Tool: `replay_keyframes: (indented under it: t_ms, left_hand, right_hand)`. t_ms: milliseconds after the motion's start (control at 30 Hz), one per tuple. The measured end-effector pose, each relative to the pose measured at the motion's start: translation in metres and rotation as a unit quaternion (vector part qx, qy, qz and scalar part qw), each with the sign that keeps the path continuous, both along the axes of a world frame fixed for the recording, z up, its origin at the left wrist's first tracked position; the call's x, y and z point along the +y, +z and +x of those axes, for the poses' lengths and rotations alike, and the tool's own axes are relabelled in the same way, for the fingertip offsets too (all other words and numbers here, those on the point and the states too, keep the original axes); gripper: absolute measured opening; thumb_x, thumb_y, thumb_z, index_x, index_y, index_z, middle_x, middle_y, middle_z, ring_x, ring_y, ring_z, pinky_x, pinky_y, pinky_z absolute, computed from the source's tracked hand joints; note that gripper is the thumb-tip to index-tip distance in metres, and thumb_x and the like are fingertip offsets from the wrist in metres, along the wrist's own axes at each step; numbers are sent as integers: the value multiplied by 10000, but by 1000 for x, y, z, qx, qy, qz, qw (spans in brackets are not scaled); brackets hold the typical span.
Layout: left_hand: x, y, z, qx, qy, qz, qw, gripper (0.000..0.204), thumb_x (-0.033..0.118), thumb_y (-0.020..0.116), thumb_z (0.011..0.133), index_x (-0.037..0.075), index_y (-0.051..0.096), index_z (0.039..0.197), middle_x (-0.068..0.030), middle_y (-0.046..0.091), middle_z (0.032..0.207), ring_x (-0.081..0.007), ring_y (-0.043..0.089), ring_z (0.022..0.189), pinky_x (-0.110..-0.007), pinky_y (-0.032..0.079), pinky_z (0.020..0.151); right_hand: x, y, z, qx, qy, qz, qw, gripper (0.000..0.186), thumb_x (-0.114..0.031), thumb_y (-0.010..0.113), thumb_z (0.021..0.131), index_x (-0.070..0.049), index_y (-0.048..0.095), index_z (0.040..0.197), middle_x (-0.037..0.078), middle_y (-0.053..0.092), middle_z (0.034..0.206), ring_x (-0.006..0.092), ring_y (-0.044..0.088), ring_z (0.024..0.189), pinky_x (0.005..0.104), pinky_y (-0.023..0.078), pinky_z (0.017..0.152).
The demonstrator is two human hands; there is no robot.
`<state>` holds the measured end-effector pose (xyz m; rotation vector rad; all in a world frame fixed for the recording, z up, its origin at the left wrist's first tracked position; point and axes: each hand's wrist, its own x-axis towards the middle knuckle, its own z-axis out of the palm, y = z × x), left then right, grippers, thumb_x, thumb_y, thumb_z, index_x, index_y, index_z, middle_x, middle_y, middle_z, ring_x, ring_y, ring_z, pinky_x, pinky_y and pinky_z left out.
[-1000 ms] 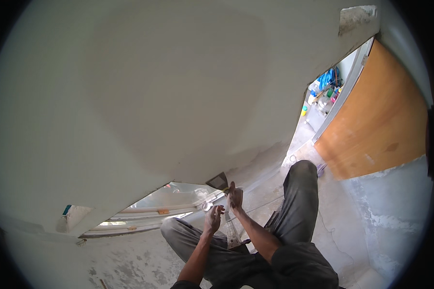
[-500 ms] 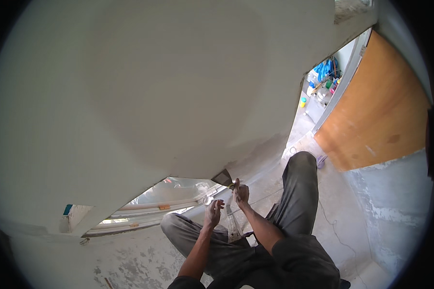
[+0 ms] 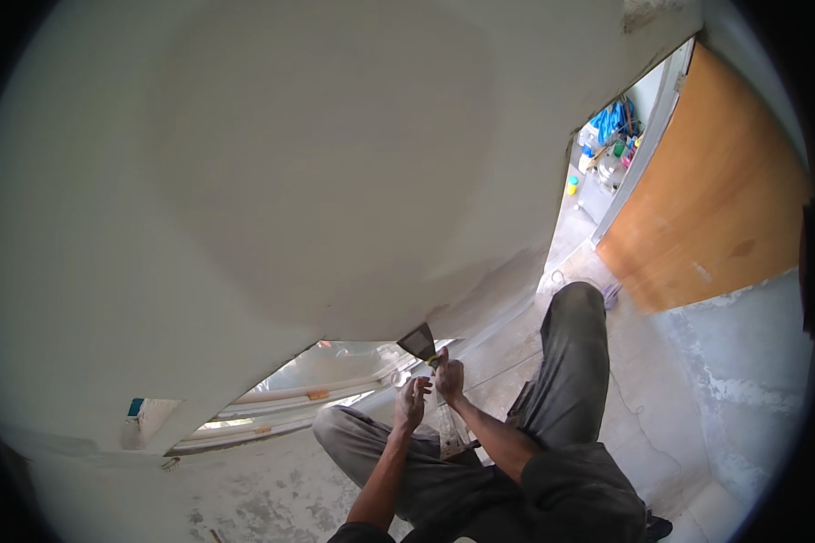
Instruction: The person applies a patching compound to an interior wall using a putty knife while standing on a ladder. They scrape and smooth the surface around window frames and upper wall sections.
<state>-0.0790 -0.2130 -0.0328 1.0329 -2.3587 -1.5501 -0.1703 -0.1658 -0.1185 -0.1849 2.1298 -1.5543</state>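
Pale wall (image 3: 317, 172): I am seeing it filling most of my view from here;
Orange panel (image 3: 711, 190): standing at right;
Dark trousers (image 3: 572, 380): spreading below, knees bending apart;
Right hand (image 3: 450, 380): gripping the scraper (image 3: 417, 341) by its handle, fingers curling tight;
Left hand (image 3: 412, 404): hanging just beside it, fingers half curling; I am failing to tell whether it is holding anything;
Blade: fanning out beyond the right hand, overlapping the wall's lower edge; contact is staying unclear to me.

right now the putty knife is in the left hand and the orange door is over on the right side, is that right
Not quite: the putty knife is in the right hand, not the left hand, as the head view shows. The orange door is indeed over on the right side.
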Motion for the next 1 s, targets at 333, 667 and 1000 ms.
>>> replay_keyframes:
  t_ms: [333, 667, 1000]
  left_hand:
    - [-6, -11, 9, 7, 13, 12, 1000, 412, 339, 345, 945, -18, 548, 983, -133, 632, 850, -204, 624, 706, -303, 468, 587]
    - [-1, -14, -13, 27, 13, -74, 997, 406, 372, 431, 919, 10, 501, 1088, -122, 606, 921, -213, 601, 830, -321, 467, 685]
    - [57, -14, -70, 184, 198, 172, 947, 312, 352, 420, 933, 73, 553, 971, 25, 485, 683, -59, 444, 619, -211, 377, 556]
  right_hand:
    - [4, 2, 3, 4, 9, 1, 1000, 718, -477, 200, 925, -12, 569, 520, 156, 543, 479, 333, 570, 502, 421, 427, 551]
    - [12, 9, 0, -84, 23, -128, 988, 621, -415, 251, 938, -13, 506, 540, 101, 469, 421, 259, 506, 409, 380, 383, 457]
    - [58, 39, -35, 27, 128, 60, 990, 502, -483, 280, 907, -18, 471, 928, 259, 588, 816, 446, 555, 784, 513, 414, 679]
